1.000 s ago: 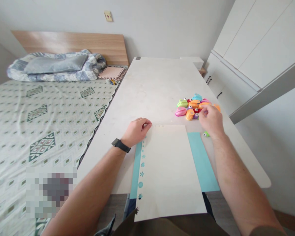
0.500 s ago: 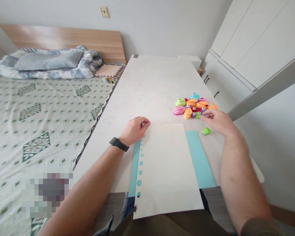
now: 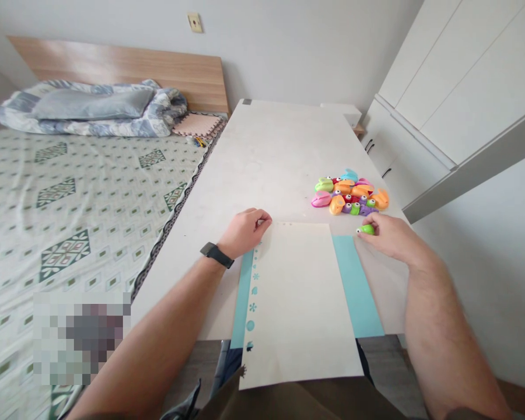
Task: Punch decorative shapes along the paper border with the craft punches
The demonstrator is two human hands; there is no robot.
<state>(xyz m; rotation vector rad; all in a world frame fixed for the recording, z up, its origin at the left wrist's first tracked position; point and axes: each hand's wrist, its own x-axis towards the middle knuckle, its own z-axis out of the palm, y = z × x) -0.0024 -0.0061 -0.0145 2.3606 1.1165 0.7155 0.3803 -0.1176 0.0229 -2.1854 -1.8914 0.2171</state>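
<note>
A cream sheet of paper point(image 3: 300, 297) lies on a light blue sheet point(image 3: 359, 291) at the near edge of the white table point(image 3: 266, 151). Small shapes are punched along the cream sheet's left margin. My left hand point(image 3: 245, 230), with a black watch on its wrist, rests curled at the cream sheet's top left corner, fingers pressed to it. My right hand point(image 3: 387, 236) is closed on a small green paper punch point(image 3: 367, 229) just right of the blue sheet's top corner. A pile of several colourful paper punches point(image 3: 347, 195) sits just beyond it.
A bed point(image 3: 70, 192) with a patterned cover and a folded quilt point(image 3: 96, 111) runs along the table's left side. White wardrobe doors point(image 3: 446, 87) stand at the right. The table's far half holds nothing but a small grey tag point(image 3: 246, 102).
My right hand drew back from the pile of punches toward me and closed on the green punch lying beside the blue sheet. My left hand stayed put.
</note>
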